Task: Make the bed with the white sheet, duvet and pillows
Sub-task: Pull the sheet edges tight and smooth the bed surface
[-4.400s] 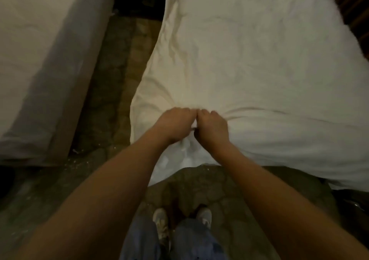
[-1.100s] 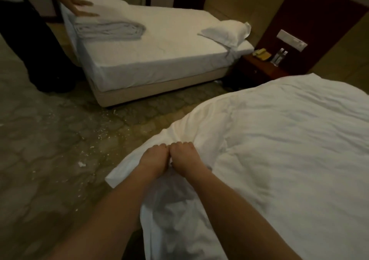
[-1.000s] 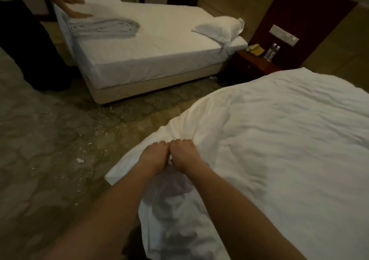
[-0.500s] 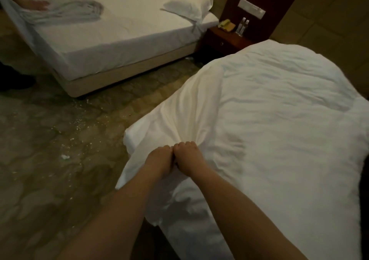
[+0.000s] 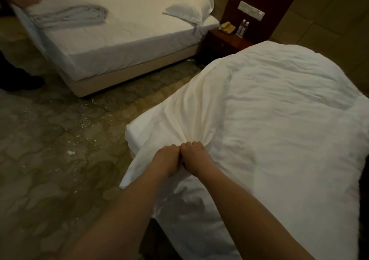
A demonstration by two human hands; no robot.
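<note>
White duvet [image 5: 279, 120] covers the near bed, both hands' fingers [image 5: 191, 146] clenched on it above patterned carpet [image 5: 50, 150].

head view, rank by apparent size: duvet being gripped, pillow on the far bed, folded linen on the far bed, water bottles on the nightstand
1. duvet, largest, though nearest the camera.
2. folded linen and pillow: look alike, linen blurred, not ranking.
3. water bottles, smallest.
</note>
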